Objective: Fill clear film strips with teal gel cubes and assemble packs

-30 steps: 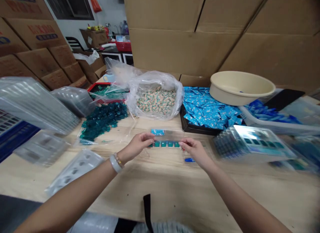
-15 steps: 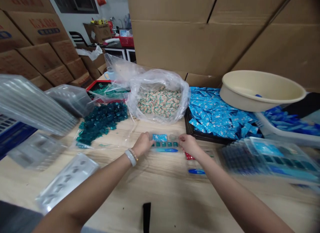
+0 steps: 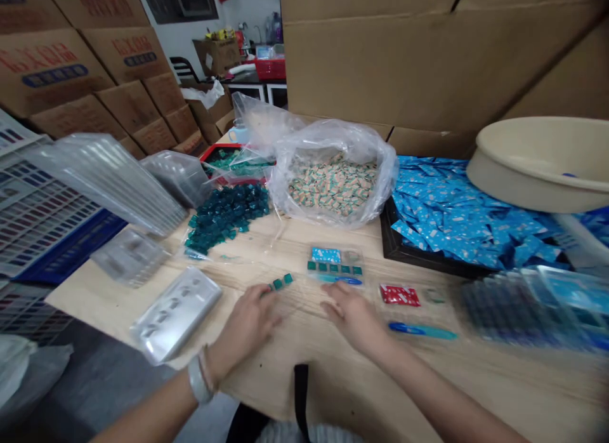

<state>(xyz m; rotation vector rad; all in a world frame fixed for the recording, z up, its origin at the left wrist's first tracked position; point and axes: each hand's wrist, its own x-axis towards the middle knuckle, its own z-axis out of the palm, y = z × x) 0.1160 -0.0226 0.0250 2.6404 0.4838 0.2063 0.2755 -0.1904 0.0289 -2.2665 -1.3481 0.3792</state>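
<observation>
My left hand point(image 3: 250, 329) is over the wooden table, thumb apart from its curled fingers. A short row of green square pieces point(image 3: 282, 281) lies at its fingertips; whether they touch is unclear. My right hand point(image 3: 352, 315) hovers with thumb and fingers apart, just below a clear blister tray point(image 3: 356, 256). That tray holds a blue sachet point(image 3: 326, 254), a row of green squares point(image 3: 334, 268) and a blue stick-shaped piece point(image 3: 340, 280). To its right, another clear tray point(image 3: 428, 313) holds a red sachet point(image 3: 399, 295) and a blue stick-shaped piece point(image 3: 422, 330).
Loose teal squares point(image 3: 228, 218) and a plastic bag point(image 3: 387, 170) of small packets lie behind. Blue sachets point(image 3: 461, 202) fill a black tray, beside a cream basin point(image 3: 537, 198). Filled trays point(image 3: 523, 313) stand right; clear blister trays point(image 3: 176, 316) lie left. Cardboard boxes point(image 3: 371, 62) rise behind.
Both hands have let go of the blister tray with the blue sachet and drawn back toward me. Green squares now show by my left hand. The view has swung left.
</observation>
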